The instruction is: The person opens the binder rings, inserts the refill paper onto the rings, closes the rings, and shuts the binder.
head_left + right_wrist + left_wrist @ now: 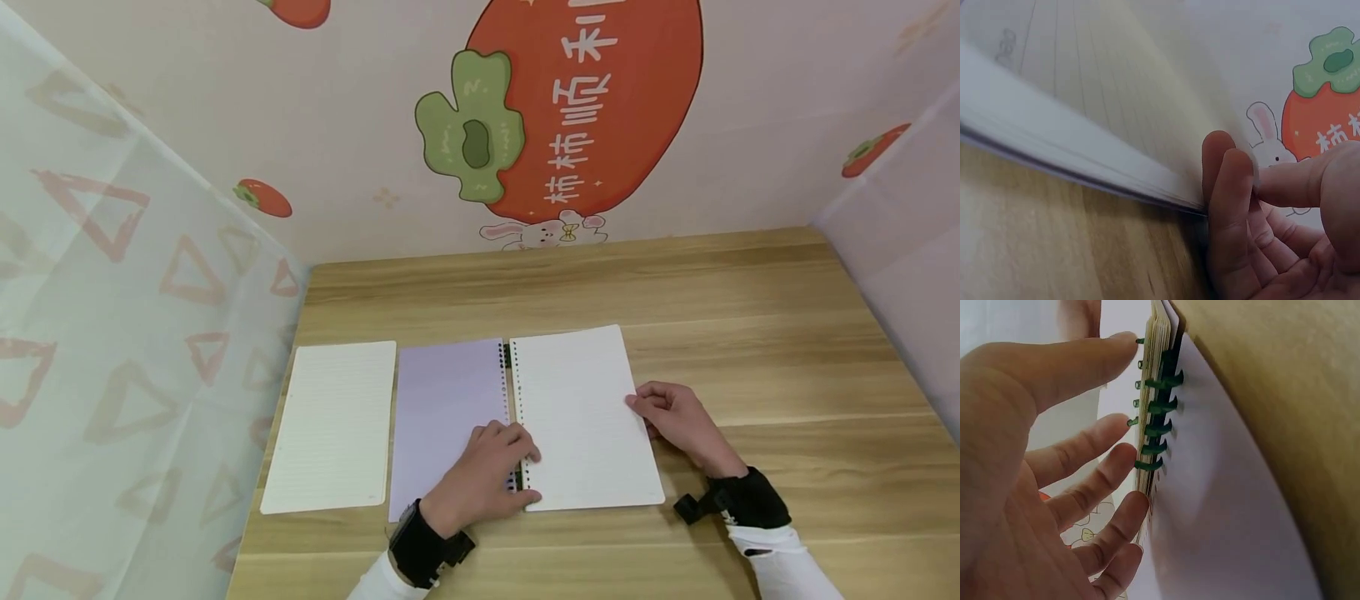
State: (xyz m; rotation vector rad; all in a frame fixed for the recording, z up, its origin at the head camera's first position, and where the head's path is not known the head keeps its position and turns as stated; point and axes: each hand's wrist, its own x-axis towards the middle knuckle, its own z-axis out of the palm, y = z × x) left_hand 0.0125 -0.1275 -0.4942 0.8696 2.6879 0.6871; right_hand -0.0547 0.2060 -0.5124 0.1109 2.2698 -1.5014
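Note:
A ring-bound notebook lies spread on the table, its lilac cover (442, 400) to the left and a stack of white lined pages (577, 417) to the right. Between them runs a binding with green rings (1159, 429). My left hand (480, 475) rests across the binding, its spread fingertips touching the rings and the punched edge of the pages. At the stack's right edge, my right hand (684, 423) pinches the top page between thumb and fingers. That page (1104, 81) bows up from the stack in the right wrist view.
A loose lined sheet (330, 425) lies left of the lilac cover, near the table's left edge. The wooden table (750, 333) meets a wall with a persimmon print (637, 100) at the back. Light sheeting (150, 333) hangs along the left side.

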